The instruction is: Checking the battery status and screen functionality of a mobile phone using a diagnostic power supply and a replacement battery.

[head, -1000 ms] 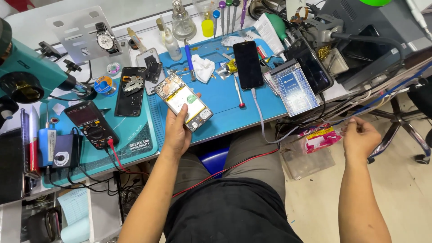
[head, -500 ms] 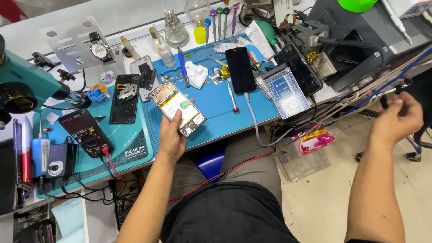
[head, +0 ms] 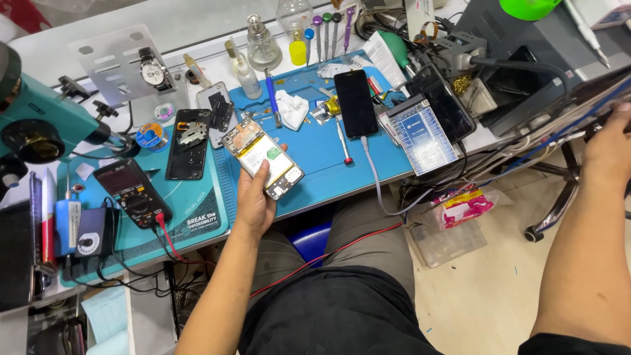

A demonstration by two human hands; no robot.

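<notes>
Opened phone held at counter edge; right hand off to the side.

Your left hand [head: 255,205] grasped the opened phone [head: 263,158] over the blue mat [head: 315,148], near the counter [head: 79,36] front edge. Your right hand [head: 608,148] touched the cables [head: 526,148]; I could not tell its grip. You should have supported the phone flat above the mat. Open room lay beside the screwdriver [head: 343,141].

A bare strip of the blue mat [head: 315,154] lay open between the opened phone [head: 263,158] in the left hand [head: 256,200] and the screwdriver [head: 343,141]. Farther back, bottles [head: 263,46] and upright tools [head: 327,29] blocked passage. To the left, a multimeter [head: 131,194] and its leads obstructed. To the right, cables [head: 526,141] crowded the bench edge beside the right hand [head: 608,148]. Floor on the near right lay open beyond a clear box [head: 447,236].
</notes>
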